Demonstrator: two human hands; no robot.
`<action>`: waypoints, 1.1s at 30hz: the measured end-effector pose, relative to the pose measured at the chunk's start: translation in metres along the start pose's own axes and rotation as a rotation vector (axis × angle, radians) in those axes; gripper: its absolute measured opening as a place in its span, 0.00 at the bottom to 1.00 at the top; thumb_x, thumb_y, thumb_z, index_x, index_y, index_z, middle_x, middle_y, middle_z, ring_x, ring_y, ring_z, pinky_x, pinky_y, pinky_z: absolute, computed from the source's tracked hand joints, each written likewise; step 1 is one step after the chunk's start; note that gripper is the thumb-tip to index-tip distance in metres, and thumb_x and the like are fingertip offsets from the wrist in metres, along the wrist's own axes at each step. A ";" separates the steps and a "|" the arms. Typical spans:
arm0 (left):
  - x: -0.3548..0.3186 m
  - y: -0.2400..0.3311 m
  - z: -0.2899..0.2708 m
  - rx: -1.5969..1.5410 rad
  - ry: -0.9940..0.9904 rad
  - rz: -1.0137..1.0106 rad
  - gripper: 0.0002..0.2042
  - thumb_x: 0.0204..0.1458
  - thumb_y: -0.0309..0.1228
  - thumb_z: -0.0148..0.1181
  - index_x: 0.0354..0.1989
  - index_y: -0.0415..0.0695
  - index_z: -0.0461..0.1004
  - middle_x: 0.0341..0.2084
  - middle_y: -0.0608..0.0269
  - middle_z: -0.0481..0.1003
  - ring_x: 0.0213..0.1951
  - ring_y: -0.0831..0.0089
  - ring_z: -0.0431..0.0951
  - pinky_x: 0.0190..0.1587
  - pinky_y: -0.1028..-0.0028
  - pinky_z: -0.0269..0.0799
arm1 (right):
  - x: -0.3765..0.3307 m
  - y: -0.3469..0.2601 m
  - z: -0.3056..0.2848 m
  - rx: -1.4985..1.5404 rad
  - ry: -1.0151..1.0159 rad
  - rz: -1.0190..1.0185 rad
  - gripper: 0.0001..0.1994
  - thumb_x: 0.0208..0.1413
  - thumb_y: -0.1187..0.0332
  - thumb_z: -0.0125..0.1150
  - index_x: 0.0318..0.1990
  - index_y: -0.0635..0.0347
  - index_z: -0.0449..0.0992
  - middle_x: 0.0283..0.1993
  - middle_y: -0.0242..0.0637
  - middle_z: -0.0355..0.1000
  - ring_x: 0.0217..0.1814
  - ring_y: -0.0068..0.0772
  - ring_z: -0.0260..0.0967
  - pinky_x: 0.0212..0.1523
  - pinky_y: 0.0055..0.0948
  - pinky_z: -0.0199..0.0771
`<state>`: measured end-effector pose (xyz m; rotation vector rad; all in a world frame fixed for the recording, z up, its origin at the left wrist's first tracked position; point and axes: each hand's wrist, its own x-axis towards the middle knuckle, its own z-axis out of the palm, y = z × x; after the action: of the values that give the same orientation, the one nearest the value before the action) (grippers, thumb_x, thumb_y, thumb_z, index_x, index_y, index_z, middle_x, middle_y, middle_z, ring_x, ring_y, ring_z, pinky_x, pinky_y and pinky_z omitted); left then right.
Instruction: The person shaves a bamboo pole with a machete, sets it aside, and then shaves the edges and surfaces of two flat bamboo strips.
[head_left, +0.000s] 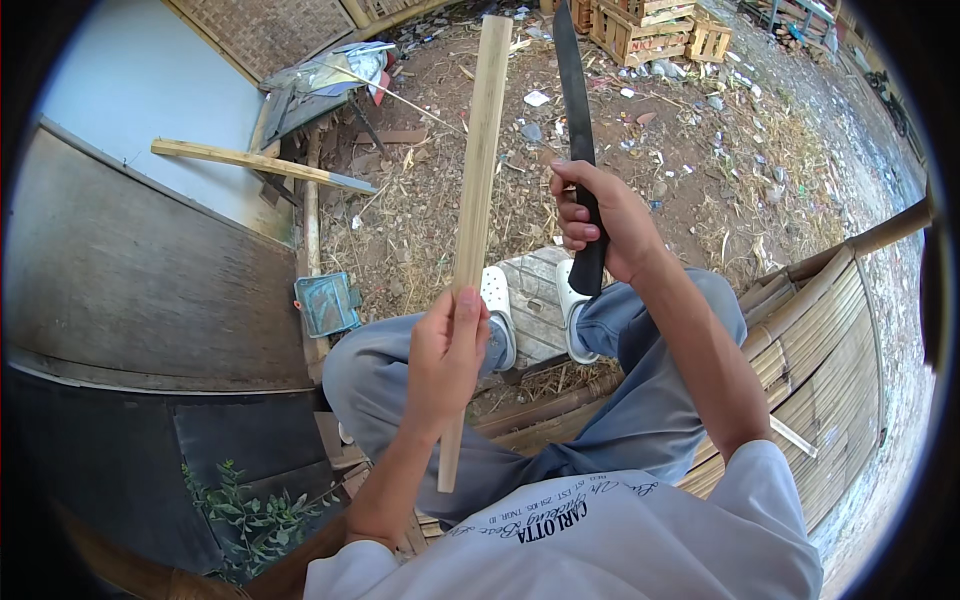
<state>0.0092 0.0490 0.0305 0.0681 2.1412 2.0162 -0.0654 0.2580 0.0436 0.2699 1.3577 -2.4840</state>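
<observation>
A long, pale wooden strip (480,150) stands nearly upright in front of me, its lower end above my lap. My left hand (447,350) is closed around it below the middle, thumb along its face. To its right, my right hand (610,220) grips the black handle of a machete (577,95), whose dark blade points up and away. Blade and wooden strip are apart, the blade's tip level with the strip's top end. Part of the handle is hidden behind my fingers.
My feet in white clogs rest on a grey wooden board (530,290). Right of me is a slatted bamboo platform (820,370). A blue plastic basket (328,305) and a wooden plank (235,158) are at left. Wooden crates (640,35) stand far off on littered ground.
</observation>
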 end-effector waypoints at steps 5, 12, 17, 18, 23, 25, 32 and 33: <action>0.030 0.002 0.040 -0.003 0.073 0.176 0.17 0.66 0.42 0.39 0.33 0.42 0.66 0.15 0.74 0.60 0.15 0.90 0.55 0.16 0.86 0.51 | -0.013 -0.013 0.020 -0.036 0.063 -0.262 0.16 0.59 0.57 0.53 0.41 0.63 0.73 0.31 0.29 0.69 0.13 0.11 0.47 0.17 0.16 0.52; 0.050 -0.081 0.078 0.030 0.138 0.376 0.12 0.64 0.36 0.40 0.42 0.40 0.63 0.30 0.63 0.66 0.31 0.76 0.67 0.36 0.75 0.65 | -0.012 0.022 0.035 0.049 0.079 -0.254 0.21 0.60 0.54 0.52 0.46 0.67 0.73 0.43 0.40 0.75 0.11 0.12 0.48 0.13 0.18 0.50; 0.049 -0.133 0.049 0.547 0.013 0.306 0.23 0.53 0.26 0.50 0.58 0.35 0.56 0.51 0.46 0.60 0.52 0.51 0.63 0.57 0.62 0.59 | 0.010 0.092 0.014 0.035 0.211 -0.193 0.17 0.60 0.56 0.56 0.35 0.64 0.71 0.25 0.35 0.69 0.10 0.15 0.52 0.12 0.18 0.50; 0.041 -0.136 0.033 0.531 0.043 0.151 0.19 0.57 0.25 0.43 0.58 0.39 0.60 0.53 0.51 0.63 0.51 0.65 0.66 0.54 0.73 0.61 | 0.012 0.097 0.009 0.015 0.212 -0.215 0.16 0.59 0.56 0.57 0.34 0.63 0.71 0.25 0.35 0.69 0.10 0.15 0.52 0.12 0.18 0.49; 0.028 -0.027 -0.005 -0.043 0.164 0.196 0.20 0.61 0.28 0.48 0.60 0.35 0.62 0.58 0.54 0.66 0.59 0.67 0.66 0.60 0.70 0.61 | 0.031 0.128 -0.015 -0.215 0.210 -0.234 0.18 0.55 0.54 0.60 0.33 0.64 0.74 0.19 0.28 0.68 0.14 0.13 0.54 0.16 0.20 0.54; 0.030 -0.013 -0.012 0.001 0.109 0.344 0.21 0.61 0.30 0.50 0.61 0.35 0.61 0.58 0.54 0.66 0.59 0.67 0.66 0.59 0.69 0.63 | 0.034 0.139 -0.021 -0.253 0.175 -0.192 0.17 0.54 0.54 0.60 0.32 0.63 0.74 0.19 0.28 0.67 0.15 0.13 0.54 0.16 0.20 0.54; 0.035 -0.027 -0.019 0.101 -0.027 0.456 0.24 0.59 0.37 0.53 0.58 0.33 0.63 0.54 0.48 0.68 0.55 0.60 0.70 0.52 0.63 0.74 | 0.036 0.154 -0.023 -0.376 0.096 -0.101 0.18 0.54 0.54 0.58 0.28 0.63 0.74 0.21 0.29 0.68 0.19 0.18 0.59 0.21 0.23 0.58; 0.036 -0.028 -0.017 0.099 -0.028 0.447 0.24 0.59 0.37 0.53 0.58 0.33 0.63 0.54 0.48 0.68 0.55 0.60 0.70 0.52 0.63 0.74 | 0.037 0.157 -0.026 -0.364 0.082 -0.080 0.18 0.54 0.55 0.57 0.28 0.64 0.75 0.21 0.30 0.69 0.20 0.18 0.60 0.22 0.23 0.59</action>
<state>-0.0264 0.0367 -0.0010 0.6390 2.3692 2.1033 -0.0456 0.1936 -0.1055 0.2403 1.8518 -2.2484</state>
